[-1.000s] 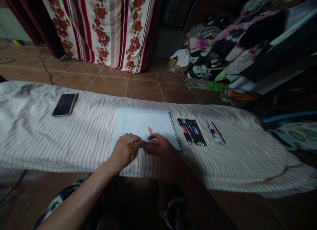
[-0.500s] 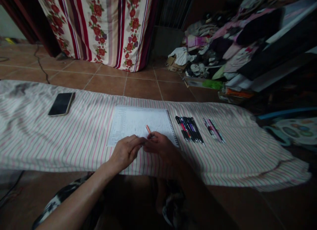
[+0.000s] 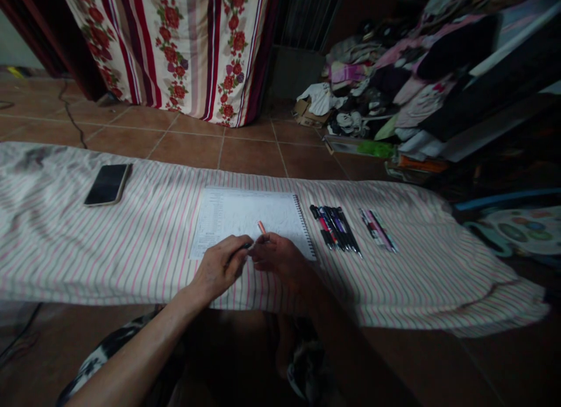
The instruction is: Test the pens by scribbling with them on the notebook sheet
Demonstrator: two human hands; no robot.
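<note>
Both my hands meet over the lower edge of a spiral notebook (image 3: pixel 245 211) with printed, lined pages. My left hand (image 3: pixel 221 267) is closed, thumb against the index finger, and pinches a small dark piece (image 3: pixel 247 245) whose kind I cannot make out. My right hand (image 3: pixel 280 258) touches or nearly touches its fingertips, with bent fingers closed together. A slim orange pen-like stick (image 3: pixel 262 226) shows past the right index finger; its lower end is hidden, and whether it is gripped or lies on the page I cannot tell.
Right of the notebook lie a row of dark pens (image 3: pixel 336 229) and a smaller group of pink and pale pens (image 3: pixel 378 230). A phone (image 3: pixel 107 185) rests at the left on the striped cloth (image 3: pixel 144 237). Beyond are a floral curtain (image 3: pixel 197 51) and heaped clothes (image 3: pixel 372 86).
My left hand has drawn slightly left and turned, so a dark piece now shows at its fingertips. My right hand has shifted a little. Notebook, pens and phone have stayed put.
</note>
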